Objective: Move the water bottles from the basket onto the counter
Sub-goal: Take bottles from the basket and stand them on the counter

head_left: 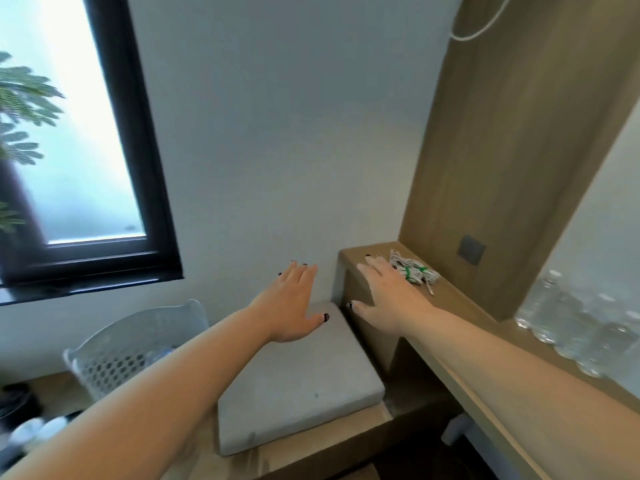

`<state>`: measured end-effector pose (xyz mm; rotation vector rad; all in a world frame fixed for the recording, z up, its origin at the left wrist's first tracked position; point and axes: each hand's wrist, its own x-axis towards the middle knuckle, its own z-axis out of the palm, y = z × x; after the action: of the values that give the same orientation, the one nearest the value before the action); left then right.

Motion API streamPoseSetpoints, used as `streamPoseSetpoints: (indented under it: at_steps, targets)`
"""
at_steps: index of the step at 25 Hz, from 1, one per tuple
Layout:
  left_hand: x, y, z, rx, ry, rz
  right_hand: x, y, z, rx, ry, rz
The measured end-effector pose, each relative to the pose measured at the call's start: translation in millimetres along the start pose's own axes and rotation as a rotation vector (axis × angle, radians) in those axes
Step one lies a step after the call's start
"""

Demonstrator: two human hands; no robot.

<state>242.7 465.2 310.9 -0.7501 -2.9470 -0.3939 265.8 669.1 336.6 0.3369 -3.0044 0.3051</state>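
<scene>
Hovering empty, fingers spread, left hand [294, 303] above grey cushion [298, 379]; right hand [388, 299] over wooden counter [460, 306].

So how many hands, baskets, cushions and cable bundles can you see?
Bare hands: 2, left hand and right hand
White plastic mesh basket: 1
Grey square cushion: 1
White coiled cable bundle: 1
Total: 5

Matt wood-grain counter [460, 299], clear glossy plastic bottles [575, 327], perforated white basket [114, 351], probably plastic.
</scene>
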Motion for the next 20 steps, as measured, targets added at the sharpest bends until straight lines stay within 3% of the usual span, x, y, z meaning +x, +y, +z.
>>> streamPoseSetpoints:
  at_steps: [12,20]
  targets:
    - [-91,-257,-13,0.006,-0.075,-0.271,118,-187,124,0.053,-0.15,-0.148]
    - [-99,-353,18,-0.027,-0.168,-0.346,178,-231,188,0.133,-0.308,-0.105]
